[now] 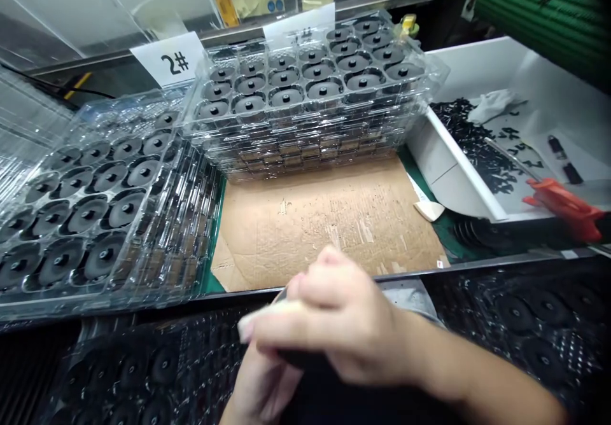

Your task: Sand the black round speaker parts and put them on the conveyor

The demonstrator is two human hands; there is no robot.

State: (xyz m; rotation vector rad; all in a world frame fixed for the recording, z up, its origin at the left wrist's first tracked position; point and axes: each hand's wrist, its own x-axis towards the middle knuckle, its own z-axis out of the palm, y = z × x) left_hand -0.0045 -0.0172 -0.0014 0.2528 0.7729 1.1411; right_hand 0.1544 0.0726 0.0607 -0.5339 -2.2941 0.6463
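My right hand [334,317] is closed above the near edge of the cardboard, its fingers curled and blurred by motion. Along its fingers shows a thin pale piece [274,312], too smeared to name. Beneath it, my left hand [265,377] is partly hidden by the right, with its fingers wrapped round a black part [305,358]. Only slivers of that black part show between the hands, so its full shape is hidden. The worn brown cardboard sheet [310,221] lies flat just beyond both hands.
Stacked clear trays of black round parts stand at the left [90,212] and back [315,88]. A white bin [458,158] at right holds small black scraps and a red-handled tool [558,199]. A cream wedge [429,210] lies on the cardboard. A green ribbed hose [539,18] hangs upper right.
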